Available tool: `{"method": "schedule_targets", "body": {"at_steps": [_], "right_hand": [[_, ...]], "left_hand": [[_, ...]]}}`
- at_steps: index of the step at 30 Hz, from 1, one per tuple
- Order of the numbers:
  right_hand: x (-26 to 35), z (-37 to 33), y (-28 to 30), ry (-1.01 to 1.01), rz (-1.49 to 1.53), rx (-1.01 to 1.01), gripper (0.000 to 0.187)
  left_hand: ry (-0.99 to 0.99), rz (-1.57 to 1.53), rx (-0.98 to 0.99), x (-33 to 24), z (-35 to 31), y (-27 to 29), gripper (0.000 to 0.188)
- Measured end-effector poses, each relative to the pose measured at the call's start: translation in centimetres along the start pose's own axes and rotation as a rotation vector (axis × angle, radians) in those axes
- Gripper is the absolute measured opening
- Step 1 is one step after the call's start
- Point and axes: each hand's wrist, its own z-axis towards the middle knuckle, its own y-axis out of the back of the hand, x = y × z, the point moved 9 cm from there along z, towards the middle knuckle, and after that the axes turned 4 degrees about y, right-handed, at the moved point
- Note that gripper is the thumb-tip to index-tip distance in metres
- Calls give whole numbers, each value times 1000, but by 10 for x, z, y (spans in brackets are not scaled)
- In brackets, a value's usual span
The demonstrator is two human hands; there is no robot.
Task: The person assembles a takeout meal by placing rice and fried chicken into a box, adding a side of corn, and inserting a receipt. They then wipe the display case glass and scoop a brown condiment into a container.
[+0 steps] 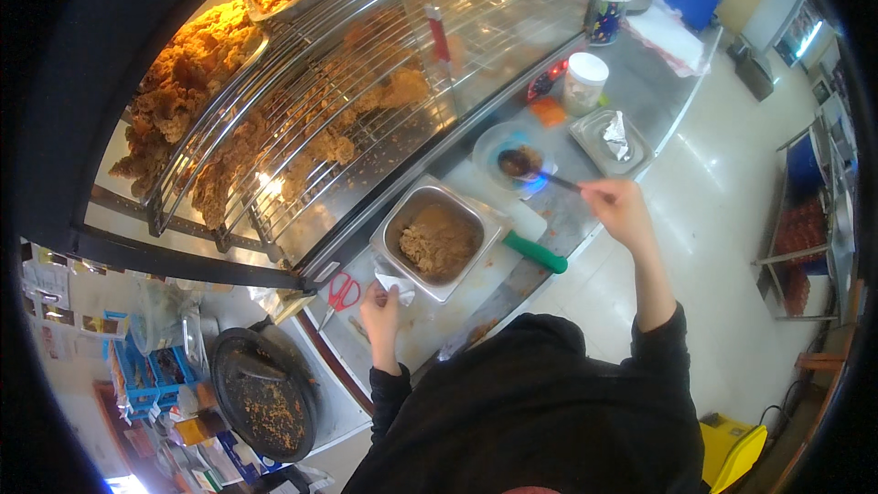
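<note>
My right hand (622,212) is closed round the end of a thin dark-handled utensil (565,184). Its far end reaches into a pale bowl (483,148) with dark brown sauce (519,162); the tip's shape is lost in the sauce. Down at the left, my left hand (380,313) pinches a crumpled white paper (396,286) against the near corner of a square steel pan (384,236). That pan holds light brown, lumpy food (437,242). Red-handled scissors (344,293) lie just left of my left hand. A green handle (536,252) sticks out to the right of the pan.
A glass-fronted warmer (320,128) with fried chicken on racks rises along the counter's far side. Beyond the bowl stand a small steel tray (631,160) with foil and a white-lidded jar (586,82). A large black pan (261,393) with crumbs sits at lower left.
</note>
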Motion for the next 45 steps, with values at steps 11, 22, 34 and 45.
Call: {"method": "schedule_targets", "body": {"at_steps": [11,22,34,45], "right_hand": [[-13,11,0,131,-412,-221,17],[25,-7,-62,130,-5,225,15],[22,76,-98,299,-398,176,61],[-31,104,-111,319,-272,196,86]], "left_hand": [[33,-41,54,-10,-4,1,25],[32,24,7,7,4,1,38],[50,59,14,-14,-11,3,54],[77,-21,-190,-8,-35,30,72]]}}
